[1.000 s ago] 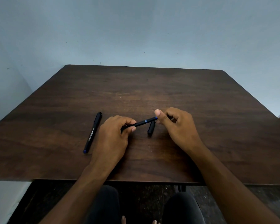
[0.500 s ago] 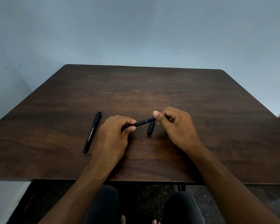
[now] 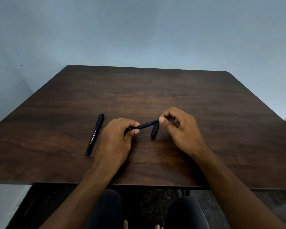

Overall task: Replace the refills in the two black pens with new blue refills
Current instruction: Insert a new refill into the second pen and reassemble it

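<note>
Both hands clamp one black pen [image 3: 144, 125]: left hand [image 3: 117, 139] on barrel, right hand [image 3: 180, 128] pinching tip. Cap [image 3: 154, 131] just beneath. Left of it, second pen [image 3: 94, 134] reads "OCTANE".

both hands [image 3: 116, 138] [image 3: 180, 129] grip pen [image 3: 146, 124], cap [image 3: 154, 131] under, 2nd pen [image 3: 94, 135] left

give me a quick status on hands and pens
Left hand and right hand both grip one black pen. Pen cap on table. Second pen untouched, nothing blocking.

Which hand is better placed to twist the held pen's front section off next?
Right hand: it pinches the pen at its tip end beyond the blue ring, while the left hand grips the barrel.
</note>
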`<state>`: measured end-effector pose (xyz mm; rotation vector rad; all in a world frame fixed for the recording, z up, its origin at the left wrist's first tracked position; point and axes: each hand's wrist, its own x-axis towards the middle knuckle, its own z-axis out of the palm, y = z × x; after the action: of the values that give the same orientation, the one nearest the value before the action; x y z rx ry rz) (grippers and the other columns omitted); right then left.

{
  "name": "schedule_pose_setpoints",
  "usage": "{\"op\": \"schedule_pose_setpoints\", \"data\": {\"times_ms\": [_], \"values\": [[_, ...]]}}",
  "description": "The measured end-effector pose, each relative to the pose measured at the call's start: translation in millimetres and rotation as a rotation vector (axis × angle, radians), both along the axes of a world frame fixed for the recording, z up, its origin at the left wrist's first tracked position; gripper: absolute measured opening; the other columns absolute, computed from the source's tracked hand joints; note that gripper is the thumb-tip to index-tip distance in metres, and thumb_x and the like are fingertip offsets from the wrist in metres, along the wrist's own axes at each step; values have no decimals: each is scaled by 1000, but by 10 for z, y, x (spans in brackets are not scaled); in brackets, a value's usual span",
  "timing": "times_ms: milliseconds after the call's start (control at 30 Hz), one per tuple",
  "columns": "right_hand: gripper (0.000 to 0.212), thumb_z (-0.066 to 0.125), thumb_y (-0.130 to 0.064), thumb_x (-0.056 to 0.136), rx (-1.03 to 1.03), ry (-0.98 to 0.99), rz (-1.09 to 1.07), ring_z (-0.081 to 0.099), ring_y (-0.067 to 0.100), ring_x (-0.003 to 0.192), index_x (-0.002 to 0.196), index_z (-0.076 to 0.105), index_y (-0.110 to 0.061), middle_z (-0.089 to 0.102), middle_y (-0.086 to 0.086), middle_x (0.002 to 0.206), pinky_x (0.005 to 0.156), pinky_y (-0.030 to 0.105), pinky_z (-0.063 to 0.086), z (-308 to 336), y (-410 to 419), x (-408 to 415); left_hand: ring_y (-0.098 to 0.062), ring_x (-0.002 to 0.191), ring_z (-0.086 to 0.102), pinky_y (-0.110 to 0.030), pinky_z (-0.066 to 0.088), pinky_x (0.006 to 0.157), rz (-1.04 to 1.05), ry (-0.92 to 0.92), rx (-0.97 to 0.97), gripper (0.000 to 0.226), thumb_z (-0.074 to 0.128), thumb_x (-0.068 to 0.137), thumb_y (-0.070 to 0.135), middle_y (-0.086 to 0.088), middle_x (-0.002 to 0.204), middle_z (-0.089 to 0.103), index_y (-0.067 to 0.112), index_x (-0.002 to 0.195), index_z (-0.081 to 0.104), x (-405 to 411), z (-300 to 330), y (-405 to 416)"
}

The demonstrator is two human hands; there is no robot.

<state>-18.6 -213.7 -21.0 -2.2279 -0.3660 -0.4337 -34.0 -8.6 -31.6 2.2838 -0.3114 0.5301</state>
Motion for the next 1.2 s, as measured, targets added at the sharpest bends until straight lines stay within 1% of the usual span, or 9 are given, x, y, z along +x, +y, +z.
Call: {"op": "schedule_pose_setpoints", "data": {"times_ms": [167,233,333,433,567,767,867,967,1200], "values": [[45,54,-34,101,-54,-53,-14,50,20,65,66,52,-6,53,6,66,60,32,42,-21,7,34,-5,93,59,-20,47,85,-3,7,9,18,74,85,16,16,94,66,26,100,72,0,3,-3],[51,50,-45,100,-30,-53,-32,53,16,65,66,59,-8,56,3,64,62,28,43,-19,14,36,-4,93,59,-17,46,84,0,7,10,18,74,86,17,17,93,66,26,100,72,4,5,-3],[29,56,-50,95,61,-5,-16,55,6,75,86,68,-25,63,-10,79,65,12,42,15,9,13,-4,95,59,-13,42,84,11,12,14,18,73,86,17,17,95,65,26,102,72,17,6,5],[3,67,-27,93,44,2,16,55,5,79,91,65,-28,62,-12,84,68,9,42,9,-9,4,-4,96,59,-12,41,85,17,10,22,18,74,86,17,15,97,67,25,102,73,25,0,9],[12,62,-25,97,-29,3,5,53,7,75,87,63,-19,60,-8,82,65,9,37,2,-2,20,-6,94,59,-15,43,85,12,3,26,18,75,85,17,15,96,66,25,101,73,22,-6,5],[49,44,-49,99,-106,-10,-5,50,16,70,74,60,-9,56,5,71,62,22,36,-29,16,43,-3,93,57,-12,42,82,9,-11,36,17,74,85,17,19,92,63,25,100,73,25,-17,-6],[36,53,-50,95,-49,-8,4,52,12,76,83,64,-19,59,-4,78,66,20,41,-13,-2,23,-2,92,57,-11,40,82,13,-21,45,17,74,85,18,21,92,61,26,101,72,24,-22,3],[7,68,-23,93,-60,-50,35,53,14,79,86,66,-21,60,-4,82,72,24,42,-15,-5,17,-4,92,58,-14,42,83,17,-28,41,18,75,84,16,20,92,62,26,99,72,24,-19,7],[12,63,-20,97,-101,-64,71,48,12,76,85,64,-17,57,-5,79,70,22,37,-13,-15,17,-4,92,59,-12,41,81,6,6,48,17,74,85,18,21,91,60,25,101,73,28,-6,4]]}}
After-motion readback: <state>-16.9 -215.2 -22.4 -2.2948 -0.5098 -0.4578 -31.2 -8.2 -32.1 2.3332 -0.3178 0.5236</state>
